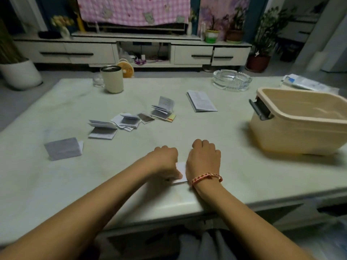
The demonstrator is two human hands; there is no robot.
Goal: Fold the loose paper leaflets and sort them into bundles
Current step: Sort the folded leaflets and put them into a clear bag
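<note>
**Hands meet over one small leaflet near the table's front edge**

The pale table fills the view. A beige plastic bin with a grey handle stands at its right side, well apart from the papers. A glass ashtray and a cream mug sit along the far edge. An open booklet lies mid-table. Left of it, a row of folded leaflets runs down towards a grey folded sheet.

The left hand has curled fingers and its thumb pinned on the white leaflet. The right hand is knuckles up and covers the leaflet's right side. Whether its fingers grip the paper cannot be told. A red bracelet circles that wrist.
</note>
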